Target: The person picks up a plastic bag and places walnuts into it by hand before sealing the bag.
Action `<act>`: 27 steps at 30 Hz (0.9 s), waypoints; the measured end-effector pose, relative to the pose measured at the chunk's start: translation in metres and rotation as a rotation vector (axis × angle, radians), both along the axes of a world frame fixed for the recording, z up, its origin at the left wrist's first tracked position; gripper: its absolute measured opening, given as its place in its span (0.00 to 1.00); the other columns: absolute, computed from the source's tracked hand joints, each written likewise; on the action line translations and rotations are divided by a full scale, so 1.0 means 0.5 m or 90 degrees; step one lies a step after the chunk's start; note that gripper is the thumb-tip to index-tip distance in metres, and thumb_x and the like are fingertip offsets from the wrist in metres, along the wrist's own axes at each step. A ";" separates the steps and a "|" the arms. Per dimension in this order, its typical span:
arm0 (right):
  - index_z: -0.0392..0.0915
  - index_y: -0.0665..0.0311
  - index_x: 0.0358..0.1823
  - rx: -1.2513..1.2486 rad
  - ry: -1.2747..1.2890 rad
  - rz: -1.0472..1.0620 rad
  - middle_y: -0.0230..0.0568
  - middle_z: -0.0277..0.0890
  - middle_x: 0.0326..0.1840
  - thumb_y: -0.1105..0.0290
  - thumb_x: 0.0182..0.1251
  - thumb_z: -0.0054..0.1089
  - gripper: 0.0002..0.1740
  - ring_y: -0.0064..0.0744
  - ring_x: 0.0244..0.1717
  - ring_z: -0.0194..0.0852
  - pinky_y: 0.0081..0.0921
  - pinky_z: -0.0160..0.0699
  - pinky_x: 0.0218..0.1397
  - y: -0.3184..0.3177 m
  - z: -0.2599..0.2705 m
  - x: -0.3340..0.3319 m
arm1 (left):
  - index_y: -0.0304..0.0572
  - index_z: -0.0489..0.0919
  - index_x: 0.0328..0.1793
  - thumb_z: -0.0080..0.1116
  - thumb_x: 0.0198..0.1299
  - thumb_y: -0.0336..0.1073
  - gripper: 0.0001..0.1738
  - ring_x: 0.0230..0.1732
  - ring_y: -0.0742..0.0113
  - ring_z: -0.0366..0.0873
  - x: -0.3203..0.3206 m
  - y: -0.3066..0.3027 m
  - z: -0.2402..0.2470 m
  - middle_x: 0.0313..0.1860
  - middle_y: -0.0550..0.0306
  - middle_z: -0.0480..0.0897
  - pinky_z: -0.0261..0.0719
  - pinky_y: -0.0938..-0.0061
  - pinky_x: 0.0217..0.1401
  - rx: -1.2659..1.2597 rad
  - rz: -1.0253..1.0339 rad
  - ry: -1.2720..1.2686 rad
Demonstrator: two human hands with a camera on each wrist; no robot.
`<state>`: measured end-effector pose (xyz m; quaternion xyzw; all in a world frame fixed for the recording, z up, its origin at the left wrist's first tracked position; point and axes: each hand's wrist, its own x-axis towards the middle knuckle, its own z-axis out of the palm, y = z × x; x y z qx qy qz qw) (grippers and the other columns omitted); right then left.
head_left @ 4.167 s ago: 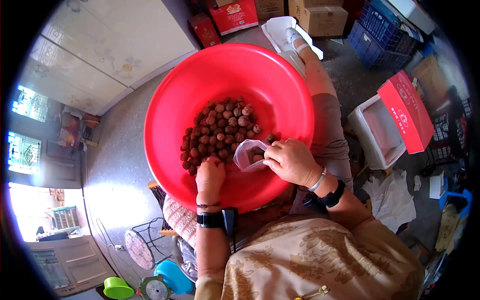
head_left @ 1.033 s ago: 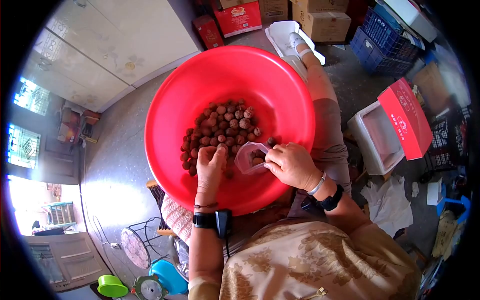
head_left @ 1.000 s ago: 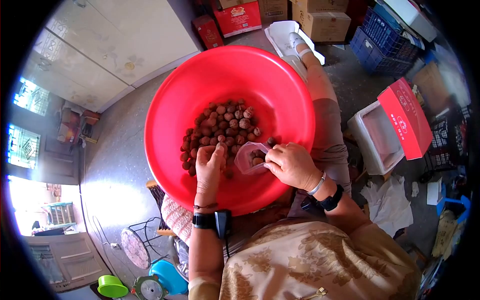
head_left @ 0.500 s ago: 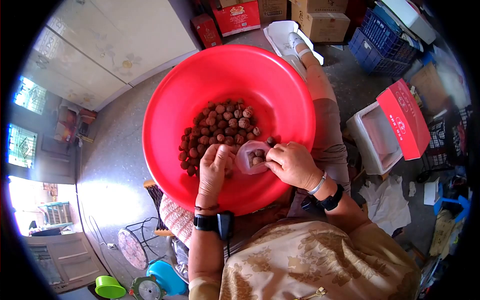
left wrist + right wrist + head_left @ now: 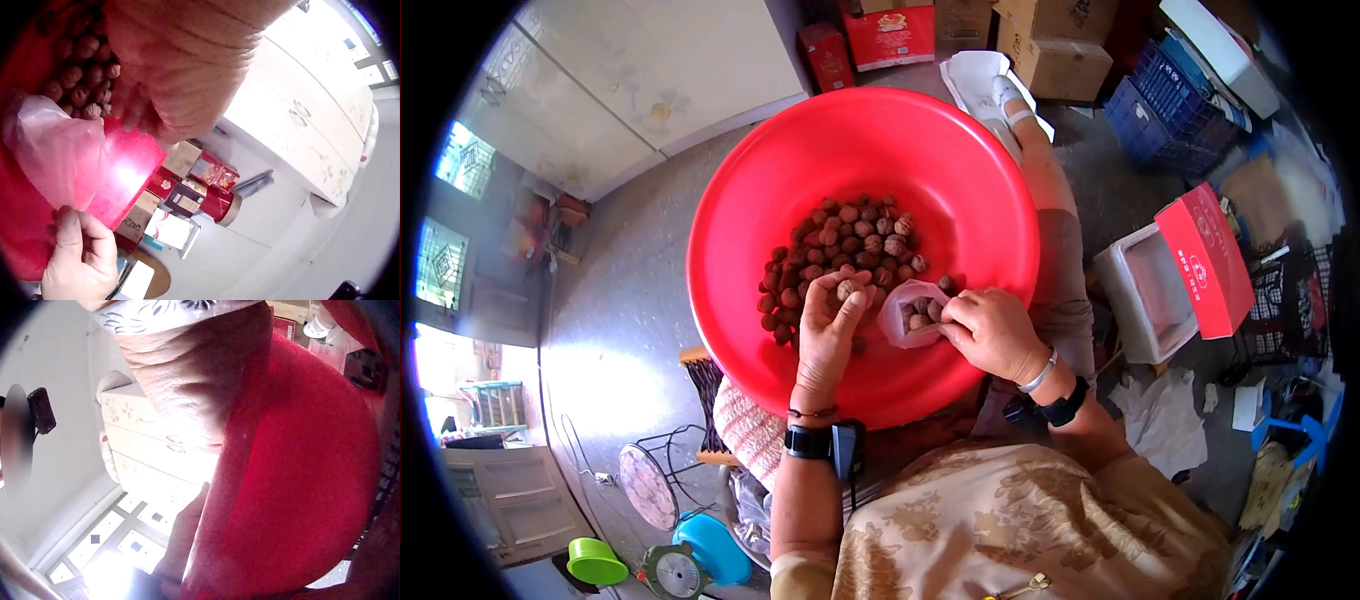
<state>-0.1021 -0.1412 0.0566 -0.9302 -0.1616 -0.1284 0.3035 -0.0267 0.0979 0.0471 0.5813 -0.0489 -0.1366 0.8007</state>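
Left hand: the left hand point(image 5: 828, 325) pinches a single walnut point(image 5: 847, 290) between thumb and curled fingertips, at the near edge of the walnut pile point(image 5: 840, 245).
Right hand: the right hand point(image 5: 992, 330) grips the rim of a small clear plastic bag point(image 5: 910, 312) with curled fingers, its mouth turned toward the left hand.
Where the walnut is: raised in the fingertips just beside the bag's mouth, not yet inside, over the floor of the red basin point(image 5: 960, 170).
Bag: it lies low in the basin on the person's lap, with a few walnuts already in it.
Risk, mouth: the film is limp and held from one side only, so the opening could sag shut and the walnut would likely bounce off the rim.
Risk, grip: a round, hard shell held by fingertips alone may roll free and drop among the others.
Risk, basin: it looks balanced on the knees, so a lean could tip it.
Walnut's look: small, round and tan-brown, with a wrinkled shell, lighter than many in the pile.
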 end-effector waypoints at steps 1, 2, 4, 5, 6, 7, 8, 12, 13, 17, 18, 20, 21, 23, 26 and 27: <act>0.77 0.59 0.36 0.003 0.000 -0.002 0.41 0.81 0.32 0.67 0.66 0.70 0.08 0.50 0.37 0.83 0.47 0.80 0.43 0.000 -0.002 0.001 | 0.36 0.79 0.68 0.62 0.78 0.32 0.17 0.62 0.71 0.81 0.002 0.002 -0.004 0.59 0.59 0.84 0.77 0.74 0.71 -0.006 -0.014 -0.034; 0.77 0.59 0.36 0.001 0.000 0.000 0.41 0.81 0.32 0.67 0.66 0.70 0.08 0.50 0.37 0.83 0.47 0.80 0.43 0.000 -0.003 0.001 | 0.36 0.79 0.68 0.62 0.78 0.32 0.17 0.62 0.71 0.81 0.003 0.003 -0.006 0.59 0.59 0.84 0.77 0.74 0.71 -0.008 -0.011 -0.035; 0.79 0.59 0.37 0.006 -0.005 -0.002 0.41 0.81 0.32 0.68 0.65 0.70 0.08 0.51 0.37 0.83 0.48 0.80 0.42 0.001 -0.004 0.002 | 0.36 0.78 0.73 0.63 0.77 0.28 0.21 0.59 0.74 0.82 0.003 0.006 -0.008 0.56 0.62 0.84 0.78 0.75 0.70 -0.011 -0.056 -0.052; 0.79 0.59 0.37 0.005 -0.006 0.001 0.41 0.81 0.32 0.68 0.65 0.70 0.08 0.51 0.37 0.83 0.48 0.80 0.42 0.001 -0.004 0.002 | 0.36 0.79 0.74 0.63 0.76 0.28 0.21 0.59 0.76 0.81 0.002 0.008 -0.007 0.54 0.65 0.84 0.78 0.76 0.70 0.016 -0.081 -0.058; 0.79 0.59 0.38 0.004 -0.006 -0.005 0.42 0.81 0.32 0.68 0.65 0.70 0.07 0.51 0.37 0.83 0.48 0.80 0.42 0.001 -0.004 0.002 | 0.38 0.79 0.75 0.66 0.74 0.29 0.24 0.67 0.70 0.79 0.006 0.011 -0.032 0.60 0.61 0.85 0.75 0.71 0.74 -0.001 -0.117 -0.062; 0.80 0.59 0.38 0.004 -0.006 -0.011 0.42 0.82 0.33 0.68 0.64 0.70 0.07 0.51 0.37 0.83 0.48 0.79 0.42 0.002 -0.003 0.002 | 0.37 0.77 0.77 0.67 0.74 0.32 0.27 0.66 0.71 0.79 0.010 0.014 -0.045 0.61 0.62 0.84 0.74 0.72 0.76 0.092 -0.142 -0.116; 0.80 0.59 0.38 0.005 -0.006 -0.008 0.42 0.82 0.33 0.68 0.64 0.70 0.07 0.51 0.37 0.83 0.48 0.79 0.42 0.004 -0.002 0.002 | 0.36 0.76 0.79 0.68 0.75 0.35 0.29 0.66 0.72 0.78 0.012 0.013 -0.042 0.62 0.64 0.84 0.72 0.72 0.77 0.185 -0.166 -0.170; 0.80 0.59 0.37 -0.010 0.009 -0.017 0.42 0.82 0.33 0.68 0.64 0.70 0.07 0.52 0.36 0.82 0.48 0.79 0.41 0.004 -0.001 0.001 | 0.38 0.75 0.80 0.67 0.74 0.35 0.30 0.79 0.61 0.70 -0.004 0.002 -0.020 0.77 0.48 0.78 0.66 0.65 0.83 0.170 -0.136 -0.106; 0.80 0.59 0.37 -0.006 0.017 -0.013 0.42 0.82 0.33 0.67 0.65 0.70 0.07 0.53 0.36 0.82 0.48 0.79 0.41 0.003 -0.001 0.001 | 0.36 0.75 0.79 0.66 0.75 0.36 0.29 0.76 0.63 0.73 0.003 0.006 -0.033 0.74 0.49 0.80 0.69 0.67 0.79 0.176 -0.083 -0.094; 0.80 0.59 0.37 0.002 0.014 -0.007 0.42 0.82 0.33 0.67 0.66 0.70 0.07 0.53 0.36 0.82 0.48 0.79 0.41 0.003 0.004 0.002 | 0.33 0.79 0.70 0.58 0.82 0.39 0.20 0.58 0.73 0.79 0.031 0.027 -0.065 0.60 0.59 0.85 0.77 0.76 0.65 0.179 0.117 -0.093; 0.80 0.59 0.37 0.011 0.014 -0.006 0.42 0.82 0.33 0.67 0.66 0.71 0.07 0.53 0.36 0.82 0.48 0.79 0.40 0.002 0.002 0.003 | 0.33 0.81 0.68 0.59 0.82 0.38 0.18 0.56 0.73 0.80 0.039 0.033 -0.077 0.57 0.60 0.85 0.77 0.77 0.64 0.194 0.165 -0.102; 0.80 0.59 0.37 0.020 0.014 -0.003 0.42 0.82 0.33 0.66 0.66 0.71 0.08 0.53 0.36 0.82 0.48 0.79 0.40 0.004 0.003 0.003 | 0.35 0.83 0.61 0.59 0.79 0.34 0.12 0.49 0.73 0.82 0.038 0.039 -0.087 0.51 0.58 0.88 0.82 0.74 0.55 0.246 0.204 -0.102; 0.80 0.58 0.37 0.017 0.023 -0.010 0.42 0.82 0.33 0.66 0.67 0.71 0.08 0.53 0.36 0.82 0.48 0.79 0.40 0.006 0.008 0.001 | 0.36 0.83 0.60 0.61 0.77 0.35 0.12 0.47 0.73 0.82 0.038 0.043 -0.081 0.48 0.57 0.88 0.82 0.74 0.54 0.360 0.175 -0.087; 0.80 0.58 0.37 0.014 0.030 -0.016 0.42 0.82 0.33 0.66 0.67 0.71 0.08 0.53 0.35 0.82 0.48 0.79 0.40 0.007 0.010 -0.001 | 0.37 0.85 0.57 0.65 0.68 0.36 0.15 0.44 0.61 0.87 0.038 0.048 -0.100 0.43 0.50 0.89 0.85 0.68 0.52 0.499 0.127 -0.093; 0.80 0.58 0.37 0.010 0.026 -0.014 0.42 0.82 0.33 0.65 0.67 0.71 0.08 0.53 0.35 0.82 0.49 0.79 0.39 0.006 0.011 -0.001 | 0.38 0.85 0.57 0.65 0.66 0.36 0.16 0.51 0.46 0.88 0.036 0.051 -0.132 0.46 0.42 0.90 0.86 0.57 0.56 0.632 0.005 -0.167; 0.80 0.58 0.37 0.014 0.031 -0.016 0.42 0.81 0.32 0.65 0.67 0.71 0.08 0.53 0.35 0.82 0.49 0.79 0.38 0.007 0.012 -0.003 | 0.38 0.84 0.59 0.65 0.65 0.40 0.19 0.57 0.35 0.85 0.036 0.054 -0.135 0.53 0.35 0.88 0.84 0.49 0.60 0.654 -0.054 -0.163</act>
